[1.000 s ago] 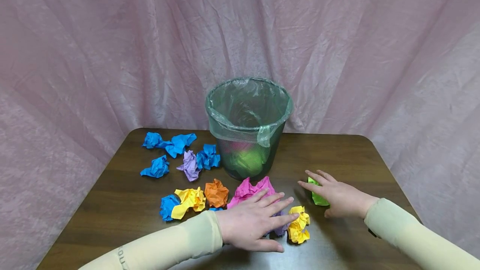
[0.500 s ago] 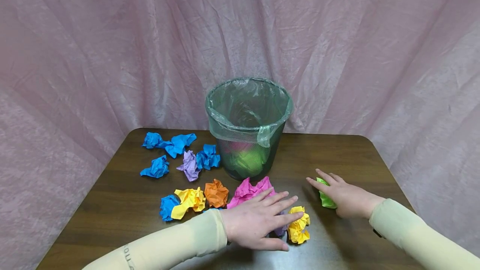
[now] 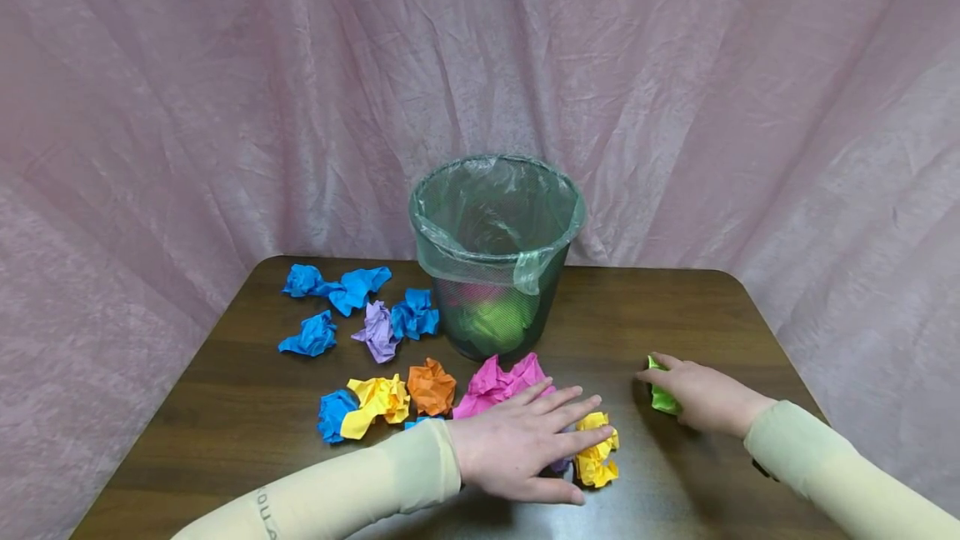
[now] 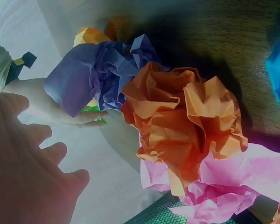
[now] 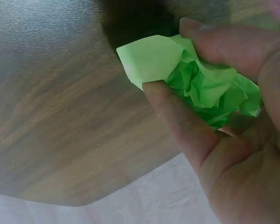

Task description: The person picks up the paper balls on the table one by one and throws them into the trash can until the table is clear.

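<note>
My right hand (image 3: 705, 397) grips a crumpled light green paper ball (image 3: 663, 397) at the right of the table; in the right wrist view, thumb and fingers (image 5: 182, 116) close on it from both sides. With fingers spread, my left hand (image 3: 528, 450) hovers low over the front group of paper balls and covers part of it. Around it lie a pink paper ball (image 3: 498, 382), a yellow one (image 3: 597, 461) and a purple one, partly hidden. The left wrist view shows an orange paper ball (image 4: 182, 116) and the purple one (image 4: 102, 72) beneath the hand.
A mesh wastebasket (image 3: 558, 290) with a clear liner stands at the back middle, pink and green paper inside. Several blue paper balls (image 3: 311, 335) and a lilac one (image 3: 378, 332) lie left of it. Another yellow ball (image 3: 378, 402) is nearer the front. A pink curtain (image 3: 480, 48) hangs behind.
My right hand has moved right with the green paper ball, its fingers drawing in around it. The left hand, still spread, has drifted slightly right.
</note>
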{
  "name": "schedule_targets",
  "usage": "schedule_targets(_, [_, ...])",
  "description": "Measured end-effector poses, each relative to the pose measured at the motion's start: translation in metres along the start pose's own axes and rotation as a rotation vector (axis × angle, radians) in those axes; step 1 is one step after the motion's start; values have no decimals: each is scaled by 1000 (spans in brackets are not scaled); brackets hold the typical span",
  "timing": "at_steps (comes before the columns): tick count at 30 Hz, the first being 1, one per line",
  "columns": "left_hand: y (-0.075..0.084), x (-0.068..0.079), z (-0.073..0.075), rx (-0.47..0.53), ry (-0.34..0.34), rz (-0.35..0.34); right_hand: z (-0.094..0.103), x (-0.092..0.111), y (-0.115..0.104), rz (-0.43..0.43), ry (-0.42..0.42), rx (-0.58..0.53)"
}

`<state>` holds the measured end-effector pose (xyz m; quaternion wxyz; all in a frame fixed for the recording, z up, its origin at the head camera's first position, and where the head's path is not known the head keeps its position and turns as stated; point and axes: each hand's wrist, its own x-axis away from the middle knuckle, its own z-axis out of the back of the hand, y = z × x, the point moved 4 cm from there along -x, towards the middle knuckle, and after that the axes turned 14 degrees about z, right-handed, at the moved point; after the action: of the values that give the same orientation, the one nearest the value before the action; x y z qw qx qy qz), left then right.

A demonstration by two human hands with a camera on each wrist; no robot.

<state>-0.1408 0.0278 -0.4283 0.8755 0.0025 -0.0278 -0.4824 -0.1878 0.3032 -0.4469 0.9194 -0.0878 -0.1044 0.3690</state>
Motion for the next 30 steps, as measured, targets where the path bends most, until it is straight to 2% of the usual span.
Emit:
schedule_targets(7, [1,-2,-1,2,13,2,0,3,7,36,46,107])
schedule_targets(15, [1,-7,-1,18,-2,5,-1,6,14,117,121,110])
schedule_targets(20, [3,-14,0,-12,23,14,0,6,15,159,148,117])
schedule_targets(30, [8,-30,6,-5,-20,14,-1,6,16,174,169,139])
